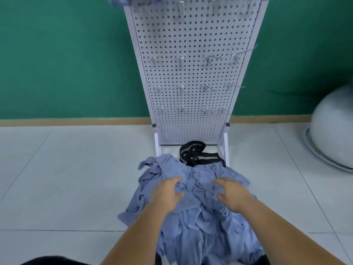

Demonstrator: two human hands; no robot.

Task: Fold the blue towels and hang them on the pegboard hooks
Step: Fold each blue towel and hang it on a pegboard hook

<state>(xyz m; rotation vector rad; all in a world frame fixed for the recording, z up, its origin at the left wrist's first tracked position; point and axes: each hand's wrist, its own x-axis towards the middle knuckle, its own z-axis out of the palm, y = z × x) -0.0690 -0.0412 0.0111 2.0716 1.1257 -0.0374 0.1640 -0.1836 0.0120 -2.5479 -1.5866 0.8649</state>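
Note:
A crumpled heap of blue towels lies on the tiled floor in front of the white pegboard stand. My left hand hovers over or touches the top of the heap, fingers spread and relaxed. My right hand is beside it on the heap, fingers likewise spread. Neither hand visibly grips cloth. Rows of metal hooks stick out of the pegboard. A piece of blue cloth hangs at the board's top left corner, cut off by the frame.
A black strap with grey stripes lies at the foot of the stand, partly on the heap. A large white rounded object sits on the floor at the right. A green wall stands behind. Dark clothing shows at the bottom edge.

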